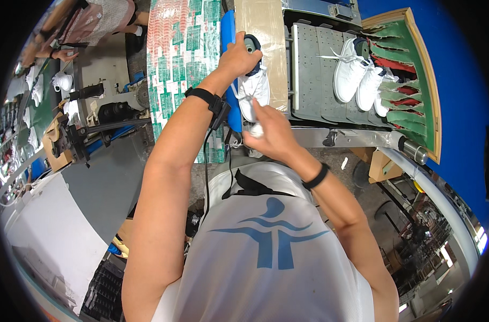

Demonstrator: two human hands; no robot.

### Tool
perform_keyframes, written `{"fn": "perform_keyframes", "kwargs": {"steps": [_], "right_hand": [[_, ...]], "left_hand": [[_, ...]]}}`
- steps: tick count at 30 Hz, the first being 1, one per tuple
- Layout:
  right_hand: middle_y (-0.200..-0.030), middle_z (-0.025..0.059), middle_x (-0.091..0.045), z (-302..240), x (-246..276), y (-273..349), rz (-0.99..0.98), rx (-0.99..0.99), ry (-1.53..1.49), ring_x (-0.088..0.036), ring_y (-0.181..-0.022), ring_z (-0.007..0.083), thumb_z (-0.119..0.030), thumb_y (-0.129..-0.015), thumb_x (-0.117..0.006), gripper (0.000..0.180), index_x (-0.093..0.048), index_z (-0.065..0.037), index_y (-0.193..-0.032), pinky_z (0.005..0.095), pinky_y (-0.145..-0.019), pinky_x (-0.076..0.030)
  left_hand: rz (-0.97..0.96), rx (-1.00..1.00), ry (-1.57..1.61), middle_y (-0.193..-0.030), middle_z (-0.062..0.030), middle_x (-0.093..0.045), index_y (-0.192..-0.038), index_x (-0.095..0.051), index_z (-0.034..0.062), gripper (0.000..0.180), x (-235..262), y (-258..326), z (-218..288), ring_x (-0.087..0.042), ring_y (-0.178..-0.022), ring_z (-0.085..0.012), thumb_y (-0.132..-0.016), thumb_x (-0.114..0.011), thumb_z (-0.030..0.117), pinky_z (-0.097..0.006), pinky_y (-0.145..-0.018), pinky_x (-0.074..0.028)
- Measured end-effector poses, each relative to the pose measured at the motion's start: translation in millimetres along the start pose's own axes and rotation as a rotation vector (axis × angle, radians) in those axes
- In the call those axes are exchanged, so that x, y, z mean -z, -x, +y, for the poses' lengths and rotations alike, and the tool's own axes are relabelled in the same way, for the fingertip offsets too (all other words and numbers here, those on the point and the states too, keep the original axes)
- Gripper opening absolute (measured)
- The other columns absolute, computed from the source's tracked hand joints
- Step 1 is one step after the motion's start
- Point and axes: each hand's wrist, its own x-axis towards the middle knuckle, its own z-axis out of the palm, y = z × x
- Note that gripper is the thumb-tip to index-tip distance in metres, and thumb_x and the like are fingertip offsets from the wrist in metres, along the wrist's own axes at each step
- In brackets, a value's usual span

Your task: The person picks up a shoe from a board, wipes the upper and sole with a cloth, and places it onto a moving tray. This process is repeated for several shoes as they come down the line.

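A white lace-up sneaker (256, 86) with a dark collar lies with its heel away from me, beside a blue strip (230, 107). My left hand (238, 58) is closed on its heel and collar, thumb at the opening. Close to the toe, my right hand (274, 130) has its index finger reaching toward the laces. Between its thumb and fingers sits a small white thing (256, 131), too blurred to name. Both wrists wear black bands, and a cable hangs from the left one.
To the right, several white sneakers (350, 75) rest on a grey slatted conveyor (314, 80), by a wood-framed opening with green and red strips (400, 56). A taped table (172, 70) lies left. Another person (97, 24) stands at the far left, near shoes on a green belt.
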Motion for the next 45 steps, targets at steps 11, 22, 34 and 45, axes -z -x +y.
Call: {"fn": "perform_keyframes", "kwargs": {"steps": [11,22,34,45], "right_hand": [[-0.100,0.0182,-0.067,29.6,23.1,-33.5,0.049,0.078,0.386,-0.064,-0.095,0.0349,-0.032,-0.080,-0.083,0.085,-0.058,0.014,-0.148,0.0471,-0.090,-0.048],[-0.099,0.0187,-0.066,1.6,13.6,-12.8,0.057,0.041,0.295,-0.063,-0.094,0.0348,-0.034,-0.081,-0.081,0.089,-0.054,0.016,-0.150,0.0468,-0.091,-0.046],[-0.106,0.0223,-0.068,-4.3,-43.5,-23.1,0.080,-0.137,0.211,-0.065,-0.102,0.0375,-0.036,-0.083,-0.081,0.090,-0.053,0.014,-0.152,0.0496,-0.093,-0.048],[-0.099,0.0195,-0.067,18.6,12.4,-16.3,0.024,-0.027,0.267,-0.065,-0.098,0.0362,-0.030,-0.080,-0.081,0.085,-0.057,0.015,-0.148,0.0478,-0.094,-0.048]], "left_hand": [[0.090,-0.057,-0.042,-0.129,-0.0383,-0.069,-0.168,-0.028,0.0047,0.095,-5.5,-1.2,0.3,-0.072,-0.119,-0.0512,-0.093,-0.067,0.048,-0.052,-0.104,-0.056],[0.111,-0.059,-0.051,-0.127,-0.0372,-0.071,-0.167,-0.031,0.0033,0.096,-9.0,-2.4,-3.5,-0.072,-0.120,-0.0502,-0.091,-0.069,0.048,-0.051,-0.104,-0.056],[0.108,-0.016,-0.061,-0.137,-0.0387,-0.065,-0.168,-0.029,0.0074,0.097,-8.7,2.7,4.9,-0.069,-0.125,-0.0526,-0.091,-0.069,0.049,-0.053,-0.107,-0.055],[0.077,-0.026,-0.034,-0.140,-0.0384,-0.062,-0.168,-0.029,0.0089,0.096,-10.0,-5.7,0.2,-0.069,-0.122,-0.0536,-0.091,-0.069,0.049,-0.054,-0.105,-0.057]]}}
